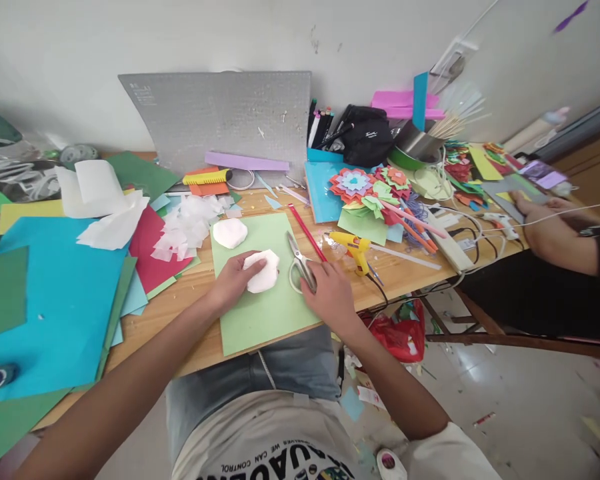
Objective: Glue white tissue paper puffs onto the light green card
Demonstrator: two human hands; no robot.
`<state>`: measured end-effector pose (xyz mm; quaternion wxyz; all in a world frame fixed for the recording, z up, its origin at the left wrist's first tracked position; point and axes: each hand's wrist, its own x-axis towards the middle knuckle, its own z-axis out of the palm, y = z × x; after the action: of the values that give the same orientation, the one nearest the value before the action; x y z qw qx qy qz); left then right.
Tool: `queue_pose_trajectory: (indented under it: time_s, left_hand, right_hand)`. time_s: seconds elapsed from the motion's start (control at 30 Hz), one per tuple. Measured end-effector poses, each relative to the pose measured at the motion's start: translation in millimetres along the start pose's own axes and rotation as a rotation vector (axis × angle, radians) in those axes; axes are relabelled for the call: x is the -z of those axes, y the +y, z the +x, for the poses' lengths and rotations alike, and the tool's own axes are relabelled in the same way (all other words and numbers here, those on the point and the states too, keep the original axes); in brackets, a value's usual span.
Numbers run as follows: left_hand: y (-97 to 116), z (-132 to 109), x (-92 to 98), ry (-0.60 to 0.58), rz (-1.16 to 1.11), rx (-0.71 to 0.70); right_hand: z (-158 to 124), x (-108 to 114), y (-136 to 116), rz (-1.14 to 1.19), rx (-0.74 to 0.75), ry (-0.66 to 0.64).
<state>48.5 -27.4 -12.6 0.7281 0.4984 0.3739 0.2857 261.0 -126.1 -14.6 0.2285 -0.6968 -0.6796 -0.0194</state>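
My left hand (pixel 233 280) holds a white, roughly round cut piece of tissue paper (pixel 263 272) on a light green sheet (pixel 263 313) at the table's front edge. My right hand (pixel 330 293) rests on the handles of a pair of scissors (pixel 299 261) lying on the right side of that green sheet; its fingers touch the handle loops. A second white cut piece (pixel 230 233) lies on the green sheet's far left corner. A red pencil-like stick (pixel 306 231) lies just right of the scissors.
A yellow glue gun (pixel 353 249), paper flowers (pixel 365 187) and a grey cutting mat (pixel 220 117) stand behind. Blue, red and green sheets (pixel 55 293) and white scraps (pixel 185 227) cover the left. Another person's hand (pixel 540 220) works at the right. A power strip (pixel 450 243) lies nearby.
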Motion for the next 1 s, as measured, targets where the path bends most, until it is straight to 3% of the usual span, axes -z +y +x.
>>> queue_pose_trajectory:
  time_s: [0.2,0.4,0.5,0.57,0.63,0.7,0.8,0.9,1.0]
  left_hand:
    - [2,-1,11.7,0.112,0.073,-0.01]
    - [-4,-4,3.4,0.253,0.129,-0.06]
    - [-6,-5,0.7,0.284,0.116,-0.073]
    - [-6,-6,0.1,0.275,0.121,-0.084]
    - [-6,-7,-1.1,0.271,0.133,-0.098]
    - [-6,-9,-4.0,0.288,0.16,-0.11]
    - [-4,-14,-10.2,0.322,0.227,-0.128]
    - [-4,-18,-13.9,0.327,0.289,-0.152]
    - [-5,-20,-13.1,0.32,0.319,-0.173]
  right_hand:
    - [-7,3,6,-0.025,-0.028,0.028]
    - [-21,7,14,0.028,-0.067,0.153]
    - [-38,17,24,0.082,-0.134,0.317]
    - [-48,25,40,0.06,-0.228,0.463]
    - [-51,32,62,-0.014,-0.326,0.52]
    - [-44,35,84,-0.036,-0.396,0.487]
    - [-18,33,108,0.088,-0.422,0.329]
    - [8,30,115,0.207,-0.429,0.207]
    - [11,30,113,0.269,-0.423,0.156]
